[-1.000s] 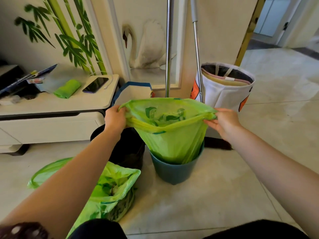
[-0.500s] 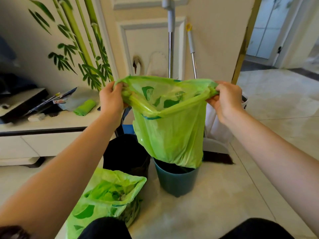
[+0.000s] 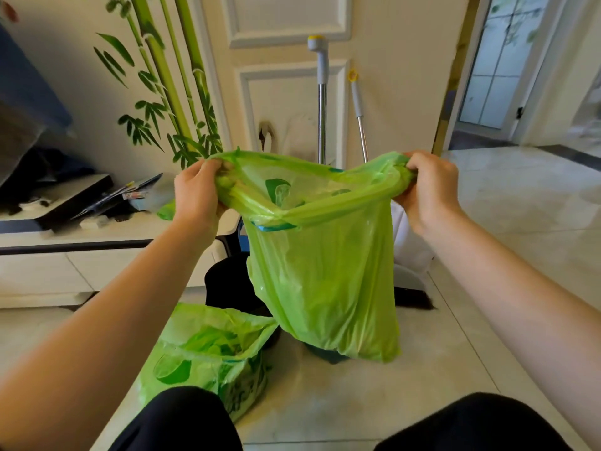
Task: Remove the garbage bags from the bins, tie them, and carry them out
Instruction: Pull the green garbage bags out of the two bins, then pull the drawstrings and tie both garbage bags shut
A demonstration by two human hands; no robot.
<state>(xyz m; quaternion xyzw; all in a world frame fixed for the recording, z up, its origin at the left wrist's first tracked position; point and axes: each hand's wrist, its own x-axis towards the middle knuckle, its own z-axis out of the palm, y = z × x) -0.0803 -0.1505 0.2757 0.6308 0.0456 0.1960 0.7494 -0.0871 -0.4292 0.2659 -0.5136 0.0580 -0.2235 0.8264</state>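
A green garbage bag (image 3: 325, 281) hangs in the air in front of me, its mouth stretched wide. My left hand (image 3: 195, 193) grips the bag's rim on the left, and my right hand (image 3: 426, 187) grips the rim on the right. The bag's bottom hangs over the teal bin (image 3: 327, 355), which is almost wholly hidden behind it. A black bin (image 3: 227, 281) stands just left of it, partly covered by the bag. A second green garbage bag (image 3: 208, 359) lies open on the floor at the lower left, near my knees.
A low white cabinet (image 3: 48, 255) with clutter on top stands at the left. Two mop handles (image 3: 322, 102) lean against the white door behind the bins. A white fabric basket (image 3: 409, 245) sits behind the held bag. An open doorway (image 3: 487, 92) and tiled floor lie to the right.
Both hands have lifted the green bag upward, from sitting in the teal bin to hanging clear above it. The view has tilted up with it.
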